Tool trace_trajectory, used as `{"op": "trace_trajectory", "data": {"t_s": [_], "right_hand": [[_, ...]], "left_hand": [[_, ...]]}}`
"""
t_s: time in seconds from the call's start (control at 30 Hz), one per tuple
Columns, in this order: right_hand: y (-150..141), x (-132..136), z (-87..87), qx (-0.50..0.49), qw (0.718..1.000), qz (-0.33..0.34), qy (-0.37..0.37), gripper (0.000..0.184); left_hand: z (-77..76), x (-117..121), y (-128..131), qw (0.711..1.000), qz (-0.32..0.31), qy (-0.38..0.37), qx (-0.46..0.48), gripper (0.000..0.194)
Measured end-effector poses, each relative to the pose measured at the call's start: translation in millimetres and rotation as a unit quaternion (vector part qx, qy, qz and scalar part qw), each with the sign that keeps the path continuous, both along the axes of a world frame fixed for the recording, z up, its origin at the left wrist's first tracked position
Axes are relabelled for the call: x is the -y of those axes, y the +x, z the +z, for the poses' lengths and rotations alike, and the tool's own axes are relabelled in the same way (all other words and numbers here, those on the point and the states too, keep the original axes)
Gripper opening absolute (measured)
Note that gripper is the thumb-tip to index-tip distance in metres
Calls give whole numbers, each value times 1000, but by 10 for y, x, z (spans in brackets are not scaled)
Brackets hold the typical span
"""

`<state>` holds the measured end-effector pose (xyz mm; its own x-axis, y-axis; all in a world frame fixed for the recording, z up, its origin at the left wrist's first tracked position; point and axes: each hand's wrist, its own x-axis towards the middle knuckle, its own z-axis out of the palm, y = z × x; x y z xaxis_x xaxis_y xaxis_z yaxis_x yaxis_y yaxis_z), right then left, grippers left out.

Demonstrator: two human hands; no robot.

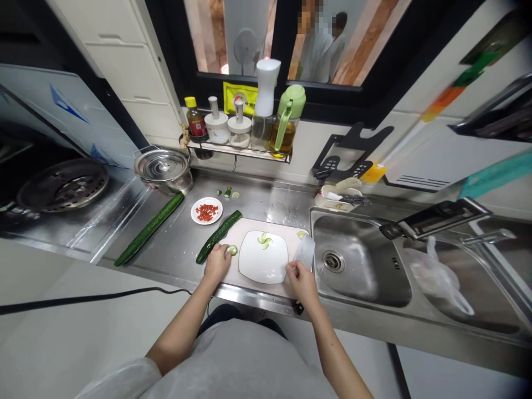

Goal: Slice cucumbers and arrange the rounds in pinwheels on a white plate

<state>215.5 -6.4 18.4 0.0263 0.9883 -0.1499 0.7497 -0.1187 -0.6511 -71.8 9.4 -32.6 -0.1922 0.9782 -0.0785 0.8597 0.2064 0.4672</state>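
Observation:
My left hand (216, 262) rests at the left edge of the pale cutting board (245, 230), fingers closed on a small cucumber piece (232, 250) at the cut end of a cucumber (218, 236). My right hand (302, 281) grips a knife by its handle, the wide blade (305, 250) standing up at the board's right side. A white square plate (263, 257) lies on the board between my hands, holding a few cucumber slices (264, 239). Another slice (301, 234) sits at the board's far right corner.
A whole cucumber (150, 228) and a small dish of chopped red chilli (206, 211) lie on the steel counter to the left. A lidded pot (163, 168) stands behind. The sink (357, 260) is to the right, a condiment rack (243, 149) at the back.

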Motion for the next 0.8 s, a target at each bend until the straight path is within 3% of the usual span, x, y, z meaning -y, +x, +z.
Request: {"op": "trace_trajectory", "data": {"t_s": [0.27, 0.4, 0.5, 0.63, 0.7, 0.8], "right_hand": [[-12, 30, 3, 4, 1000, 13, 10, 31], [1, 27, -3, 2, 1000, 13, 27, 30], [-37, -7, 45, -8, 1000, 16, 24, 29], [-227, -125, 200, -46, 998, 30, 30, 29], [-360, -212, 282, -76, 994, 53, 54, 27], [-540, -342, 353, -122, 982, 99, 102, 24]], "left_hand": [[67, -5, 37, 999, 35, 19, 29, 17], [119, -33, 41, 987, 99, 30, 120, 11], [183, -84, 50, 952, 134, 42, 272, 17], [355, -164, 147, 874, 110, 15, 472, 29], [466, -188, 242, 853, 83, -9, 516, 31], [618, -205, 405, 841, 47, -24, 538, 29]]}}
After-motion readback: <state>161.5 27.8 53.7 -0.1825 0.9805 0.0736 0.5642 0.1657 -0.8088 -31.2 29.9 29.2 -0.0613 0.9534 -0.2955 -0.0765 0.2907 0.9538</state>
